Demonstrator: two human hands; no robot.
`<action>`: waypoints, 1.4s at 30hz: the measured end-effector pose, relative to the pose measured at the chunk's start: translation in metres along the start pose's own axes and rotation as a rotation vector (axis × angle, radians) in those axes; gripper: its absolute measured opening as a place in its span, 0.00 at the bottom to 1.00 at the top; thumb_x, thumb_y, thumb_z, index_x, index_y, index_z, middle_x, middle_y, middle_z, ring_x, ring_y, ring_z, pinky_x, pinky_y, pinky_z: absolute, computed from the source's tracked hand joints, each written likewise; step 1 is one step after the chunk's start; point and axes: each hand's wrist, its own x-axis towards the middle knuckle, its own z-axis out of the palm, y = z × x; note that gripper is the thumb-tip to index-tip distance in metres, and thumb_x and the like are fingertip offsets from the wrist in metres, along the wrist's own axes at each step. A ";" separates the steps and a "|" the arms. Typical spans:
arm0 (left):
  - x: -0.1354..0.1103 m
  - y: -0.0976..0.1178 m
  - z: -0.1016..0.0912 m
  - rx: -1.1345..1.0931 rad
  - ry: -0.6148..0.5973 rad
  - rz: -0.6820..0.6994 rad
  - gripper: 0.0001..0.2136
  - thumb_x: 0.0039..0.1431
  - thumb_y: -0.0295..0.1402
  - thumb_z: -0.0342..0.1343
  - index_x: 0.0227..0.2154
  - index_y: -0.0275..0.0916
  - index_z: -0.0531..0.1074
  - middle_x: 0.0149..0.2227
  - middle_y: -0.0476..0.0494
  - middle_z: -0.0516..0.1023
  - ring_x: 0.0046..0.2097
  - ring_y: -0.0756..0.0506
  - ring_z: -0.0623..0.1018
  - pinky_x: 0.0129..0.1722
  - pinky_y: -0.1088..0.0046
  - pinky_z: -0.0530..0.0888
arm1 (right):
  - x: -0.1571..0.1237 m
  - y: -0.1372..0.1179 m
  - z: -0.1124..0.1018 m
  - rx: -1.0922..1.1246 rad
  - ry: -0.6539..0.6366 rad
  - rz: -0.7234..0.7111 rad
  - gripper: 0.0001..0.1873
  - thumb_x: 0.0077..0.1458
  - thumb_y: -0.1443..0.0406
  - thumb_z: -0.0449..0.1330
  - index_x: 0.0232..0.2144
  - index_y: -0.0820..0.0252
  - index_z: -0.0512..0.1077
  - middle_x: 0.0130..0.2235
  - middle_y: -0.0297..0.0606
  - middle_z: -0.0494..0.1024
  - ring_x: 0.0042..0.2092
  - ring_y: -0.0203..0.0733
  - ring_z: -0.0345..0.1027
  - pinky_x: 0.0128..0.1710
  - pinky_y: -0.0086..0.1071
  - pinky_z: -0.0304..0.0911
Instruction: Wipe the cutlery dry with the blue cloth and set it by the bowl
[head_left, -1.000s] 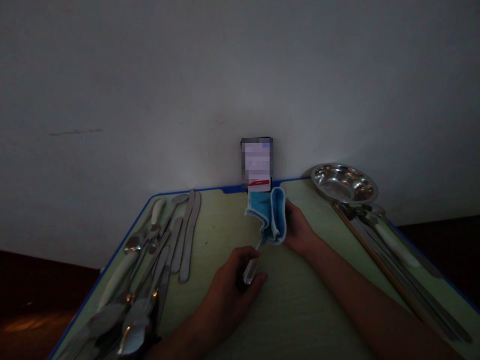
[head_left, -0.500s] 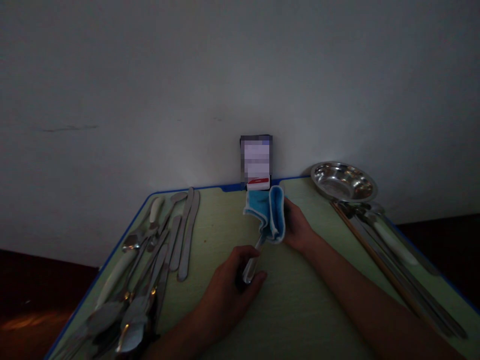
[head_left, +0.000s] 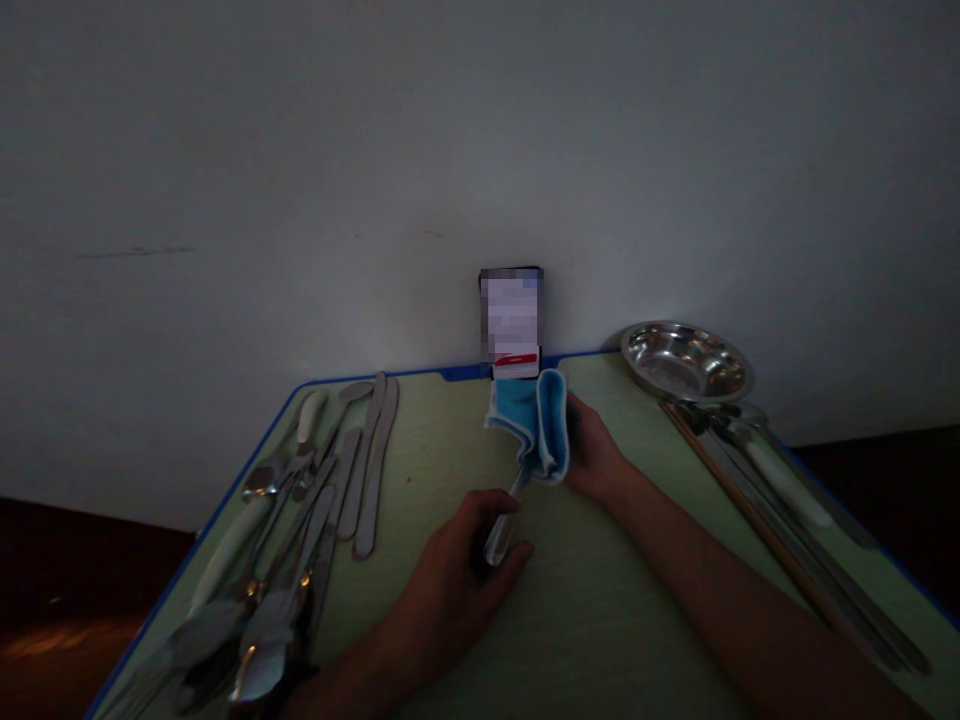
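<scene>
My left hand is closed around the handle of a piece of metal cutlery over the middle of the table. The far end of that cutlery is hidden by a blue cloth with pale edging, so its kind does not show. My right hand grips the folded cloth from the right side, its fingers mostly behind the fabric. The cloth hangs in folds around the cutlery's far end.
Several knives, spoons and forks lie on the left, among them a table knife. A phone leans against the wall behind the cloth. At the right, a steel bowl stands near chopsticks and a white-handled utensil. Blue edging rims the green table.
The whole view has shifted very slightly. Both hands keep the same hold on the cutlery and the cloth.
</scene>
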 end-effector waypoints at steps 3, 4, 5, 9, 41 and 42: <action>0.000 0.000 0.000 -0.003 -0.007 0.003 0.11 0.53 0.30 0.51 0.40 0.42 0.59 0.31 0.52 0.69 0.28 0.51 0.69 0.27 0.77 0.67 | 0.000 0.000 0.000 0.012 -0.008 -0.005 0.15 0.55 0.60 0.48 0.33 0.64 0.70 0.24 0.36 0.76 0.23 0.38 0.69 0.25 0.31 0.67; 0.001 0.000 0.000 -0.006 -0.006 0.008 0.11 0.53 0.30 0.51 0.40 0.42 0.59 0.31 0.52 0.69 0.28 0.51 0.69 0.27 0.77 0.67 | 0.000 -0.001 0.000 0.012 -0.010 -0.003 0.15 0.55 0.60 0.48 0.34 0.64 0.70 0.24 0.36 0.77 0.24 0.38 0.69 0.25 0.31 0.67; 0.001 -0.001 0.000 -0.005 -0.004 0.012 0.11 0.53 0.30 0.51 0.40 0.42 0.59 0.31 0.52 0.69 0.28 0.51 0.69 0.27 0.77 0.67 | 0.000 -0.001 0.000 0.011 -0.009 -0.001 0.15 0.55 0.60 0.48 0.34 0.64 0.70 0.24 0.37 0.77 0.24 0.38 0.69 0.26 0.31 0.67; 0.001 0.000 0.000 0.004 -0.006 0.015 0.11 0.54 0.30 0.51 0.40 0.42 0.59 0.31 0.52 0.69 0.29 0.51 0.69 0.28 0.77 0.67 | -0.001 -0.001 0.000 0.008 0.004 0.002 0.15 0.55 0.60 0.48 0.32 0.64 0.70 0.24 0.37 0.77 0.25 0.39 0.70 0.26 0.31 0.67; -0.002 0.002 -0.002 -0.177 -0.010 0.000 0.07 0.52 0.32 0.54 0.33 0.40 0.61 0.28 0.52 0.69 0.25 0.53 0.69 0.23 0.79 0.67 | -0.001 -0.006 0.000 0.050 0.051 -0.050 0.17 0.55 0.61 0.46 0.27 0.62 0.71 0.19 0.36 0.73 0.21 0.39 0.67 0.23 0.32 0.65; -0.001 0.001 -0.002 -0.159 0.011 -0.016 0.07 0.52 0.32 0.55 0.31 0.40 0.61 0.27 0.53 0.69 0.25 0.53 0.69 0.23 0.79 0.66 | -0.001 -0.006 0.001 0.057 0.047 -0.048 0.16 0.55 0.61 0.46 0.27 0.61 0.71 0.19 0.36 0.74 0.21 0.39 0.67 0.23 0.32 0.65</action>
